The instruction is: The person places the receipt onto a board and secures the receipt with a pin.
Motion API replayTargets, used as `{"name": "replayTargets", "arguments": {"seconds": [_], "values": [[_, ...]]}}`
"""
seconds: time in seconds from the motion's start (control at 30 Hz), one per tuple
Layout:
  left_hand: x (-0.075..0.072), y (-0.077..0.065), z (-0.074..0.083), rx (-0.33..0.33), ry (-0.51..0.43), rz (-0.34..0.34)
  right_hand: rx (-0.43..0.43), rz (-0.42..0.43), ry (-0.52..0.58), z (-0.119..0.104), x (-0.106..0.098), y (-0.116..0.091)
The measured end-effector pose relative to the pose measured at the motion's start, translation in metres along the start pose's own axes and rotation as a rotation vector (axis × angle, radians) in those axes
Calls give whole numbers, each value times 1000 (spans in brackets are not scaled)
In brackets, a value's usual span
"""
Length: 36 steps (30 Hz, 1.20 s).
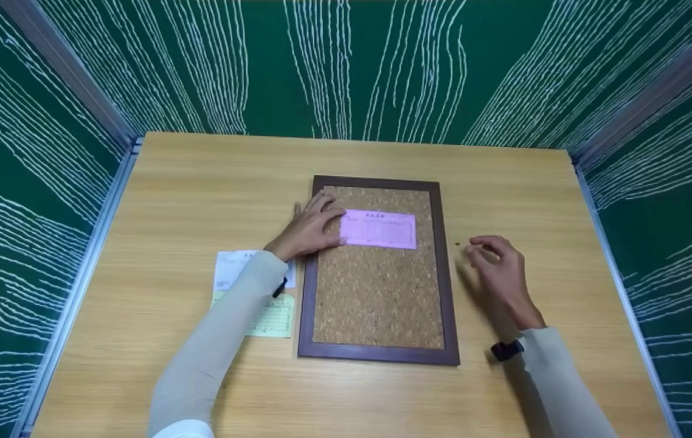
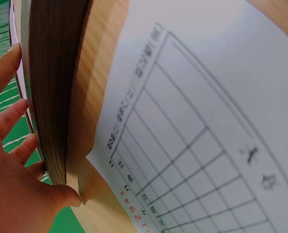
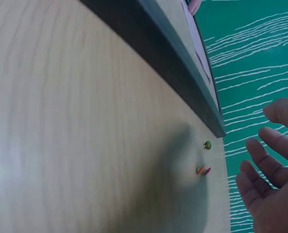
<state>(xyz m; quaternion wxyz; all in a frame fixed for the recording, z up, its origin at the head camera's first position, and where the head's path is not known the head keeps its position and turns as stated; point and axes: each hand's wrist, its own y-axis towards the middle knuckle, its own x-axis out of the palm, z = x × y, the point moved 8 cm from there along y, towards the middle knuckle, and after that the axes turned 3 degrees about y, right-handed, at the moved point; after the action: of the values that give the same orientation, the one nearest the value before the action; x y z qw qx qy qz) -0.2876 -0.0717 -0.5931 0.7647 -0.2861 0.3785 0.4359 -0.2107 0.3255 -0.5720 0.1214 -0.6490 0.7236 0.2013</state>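
Note:
A pink printed slip lies across the upper part of a cork board with a dark brown frame. At the slip's left edge, my left hand touches it with index finger and thumb near the two corners, other fingers spread over the frame. My right hand hovers right of the board, fingers loosely bent and holding nothing. Close to its fingertips, a small push pin lies on the table. The right wrist view shows a green push pin and red and orange push pins there.
Left of the board, partly under my left forearm, lie a white printed slip and a green printed slip. The wooden table is bounded by green walls with white wavy lines.

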Motion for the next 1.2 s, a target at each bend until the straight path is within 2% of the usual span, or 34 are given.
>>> {"name": "replayTargets", "arguments": {"seconds": [0.3,0.6,1.2], "values": [[0,0,-1,-6,-7,7,30,-4,-24,18,-3,2],[2,0,-3,-4,-14,9,-67,-1,-80,23,-3,4],[3,-2,-4,26,-8,5,-124,-91,-163,39,-4,3]]}}
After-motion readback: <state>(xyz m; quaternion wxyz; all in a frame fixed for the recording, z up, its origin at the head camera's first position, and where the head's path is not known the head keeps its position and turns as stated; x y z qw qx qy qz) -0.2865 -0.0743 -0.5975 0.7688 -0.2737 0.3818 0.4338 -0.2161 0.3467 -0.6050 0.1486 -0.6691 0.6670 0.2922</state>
